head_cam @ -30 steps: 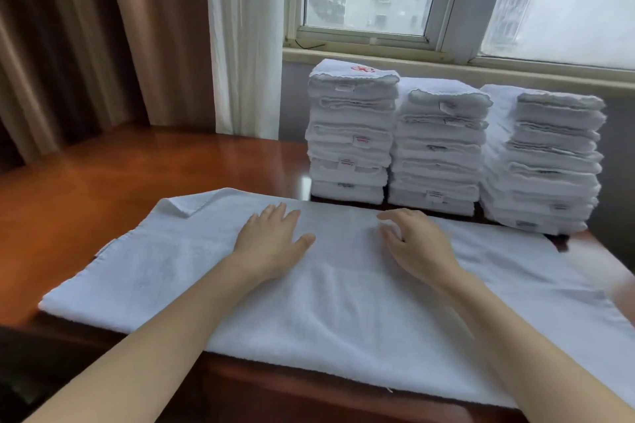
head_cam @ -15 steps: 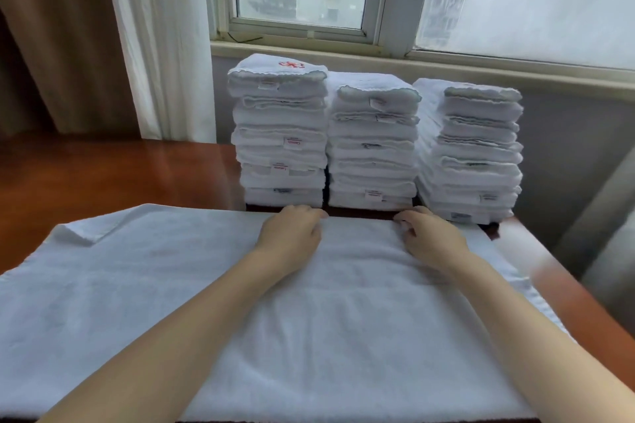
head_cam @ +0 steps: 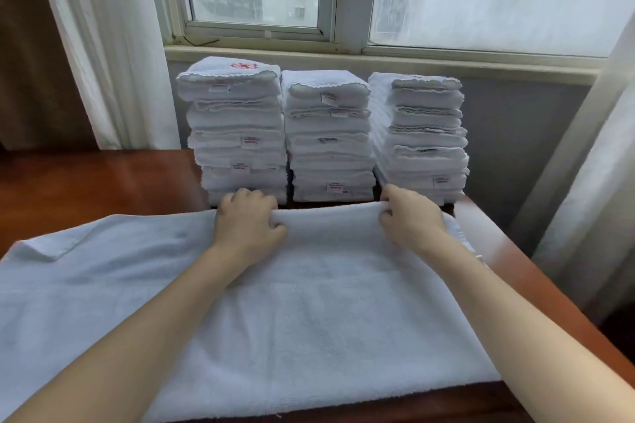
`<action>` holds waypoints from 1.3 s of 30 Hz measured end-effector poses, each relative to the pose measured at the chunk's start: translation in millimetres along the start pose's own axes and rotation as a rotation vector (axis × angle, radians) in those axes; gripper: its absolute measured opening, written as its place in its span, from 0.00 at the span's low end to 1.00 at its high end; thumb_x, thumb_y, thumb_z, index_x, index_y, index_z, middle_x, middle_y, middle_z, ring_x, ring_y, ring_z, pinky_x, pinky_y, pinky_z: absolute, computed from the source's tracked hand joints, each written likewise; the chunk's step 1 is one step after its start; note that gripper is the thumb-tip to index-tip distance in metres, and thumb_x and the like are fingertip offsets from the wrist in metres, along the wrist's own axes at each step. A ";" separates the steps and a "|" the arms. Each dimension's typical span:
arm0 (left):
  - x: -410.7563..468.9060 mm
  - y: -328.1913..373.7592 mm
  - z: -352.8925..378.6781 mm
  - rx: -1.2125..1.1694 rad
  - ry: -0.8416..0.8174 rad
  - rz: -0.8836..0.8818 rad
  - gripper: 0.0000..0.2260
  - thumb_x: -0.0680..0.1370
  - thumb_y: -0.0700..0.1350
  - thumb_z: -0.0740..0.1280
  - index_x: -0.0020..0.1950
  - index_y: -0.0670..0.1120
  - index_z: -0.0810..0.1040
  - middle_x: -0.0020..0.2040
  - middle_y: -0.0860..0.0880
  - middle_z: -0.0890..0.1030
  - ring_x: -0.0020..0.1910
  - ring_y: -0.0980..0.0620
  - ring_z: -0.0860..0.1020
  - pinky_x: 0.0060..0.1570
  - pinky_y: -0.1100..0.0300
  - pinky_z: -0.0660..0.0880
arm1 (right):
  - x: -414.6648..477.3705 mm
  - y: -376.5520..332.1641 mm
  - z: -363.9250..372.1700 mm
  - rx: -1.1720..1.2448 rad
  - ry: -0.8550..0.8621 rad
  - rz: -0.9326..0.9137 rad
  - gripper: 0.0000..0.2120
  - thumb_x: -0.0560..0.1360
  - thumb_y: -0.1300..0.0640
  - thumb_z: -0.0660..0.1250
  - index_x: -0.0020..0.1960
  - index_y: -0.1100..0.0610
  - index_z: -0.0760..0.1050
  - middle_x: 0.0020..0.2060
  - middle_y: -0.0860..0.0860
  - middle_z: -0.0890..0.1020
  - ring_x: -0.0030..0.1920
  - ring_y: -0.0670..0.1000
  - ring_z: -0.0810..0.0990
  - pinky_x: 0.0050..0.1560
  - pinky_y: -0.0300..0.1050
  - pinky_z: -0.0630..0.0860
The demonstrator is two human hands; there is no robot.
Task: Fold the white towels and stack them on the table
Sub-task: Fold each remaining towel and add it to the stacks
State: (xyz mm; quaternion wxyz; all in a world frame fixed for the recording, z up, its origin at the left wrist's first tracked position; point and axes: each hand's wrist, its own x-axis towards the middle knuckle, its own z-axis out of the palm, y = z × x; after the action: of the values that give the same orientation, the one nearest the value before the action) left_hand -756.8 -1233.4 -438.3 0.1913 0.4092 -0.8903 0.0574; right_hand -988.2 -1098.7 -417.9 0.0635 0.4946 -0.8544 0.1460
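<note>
Gripping the far edge of the spread white towel [head_cam: 309, 302], you have your left hand [head_cam: 249, 221] and right hand [head_cam: 410, 216] curled round its hem, just before three stacks of folded towels [head_cam: 330, 137] on the wooden table [head_cam: 86, 182]. Those look done; this one lies flat, its first fold barely begun, stacking left.

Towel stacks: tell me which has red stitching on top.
The leftmost stack: its top bears a red mark; the middle stack and the right stack show plain white tops.
</note>
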 end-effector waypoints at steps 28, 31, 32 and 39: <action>-172.3 31.3 -53.7 -0.151 0.012 0.092 0.23 0.80 0.63 0.55 0.36 0.49 0.75 0.38 0.54 0.76 0.37 0.54 0.76 0.39 0.55 0.75 | -171.8 4.9 -54.2 -0.278 -0.133 0.045 0.18 0.68 0.39 0.60 0.31 0.53 0.68 0.29 0.47 0.73 0.32 0.51 0.73 0.31 0.40 0.61; -174.0 42.5 -51.1 -0.123 0.056 0.077 0.12 0.79 0.57 0.64 0.43 0.51 0.79 0.45 0.55 0.78 0.43 0.52 0.78 0.41 0.58 0.74 | -170.4 -11.1 -44.5 -0.113 0.041 -0.060 0.13 0.74 0.43 0.59 0.45 0.50 0.78 0.43 0.49 0.81 0.47 0.55 0.78 0.38 0.44 0.66; -175.9 45.0 -49.1 -0.154 0.068 0.083 0.08 0.78 0.55 0.65 0.49 0.52 0.80 0.48 0.56 0.78 0.48 0.52 0.78 0.44 0.57 0.75 | -170.8 -16.2 -37.1 -0.035 0.057 -0.092 0.14 0.76 0.45 0.59 0.54 0.48 0.79 0.51 0.48 0.82 0.55 0.54 0.77 0.43 0.45 0.69; -164.1 48.7 -25.2 -0.147 -0.206 0.133 0.21 0.84 0.52 0.50 0.78 0.57 0.63 0.80 0.54 0.59 0.79 0.53 0.55 0.76 0.51 0.50 | -156.9 -23.3 22.6 0.048 -0.232 -0.167 0.26 0.82 0.41 0.47 0.78 0.47 0.57 0.79 0.51 0.55 0.79 0.55 0.49 0.77 0.62 0.42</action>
State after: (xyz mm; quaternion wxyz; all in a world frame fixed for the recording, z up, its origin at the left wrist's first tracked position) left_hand -688.8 -1078.8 -476.2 0.1241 0.3377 -0.9323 -0.0377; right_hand -888.4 -987.0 -474.7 -0.0358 0.5788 -0.8082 0.1025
